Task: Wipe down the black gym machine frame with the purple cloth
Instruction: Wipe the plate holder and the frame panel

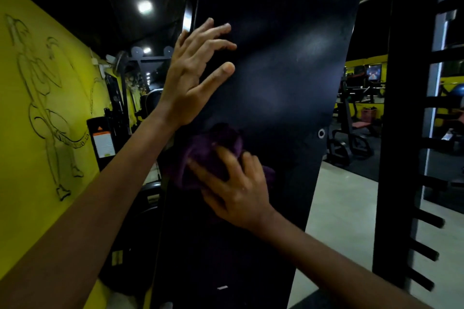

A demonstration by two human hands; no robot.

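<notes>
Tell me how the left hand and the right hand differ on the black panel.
The left hand lies bare on the black panel, fingers spread; the right hand presses the purple cloth against it. The left hand sits higher, near the panel's left edge; the right hand is lower. Both touch the same panel.

Two bare hands, left hand (193, 75) and right hand (234, 188), one purple cloth (208, 150), one black machine frame panel (288, 70), one yellow wall drawing (42, 98), two ceiling lights (145, 6)
</notes>
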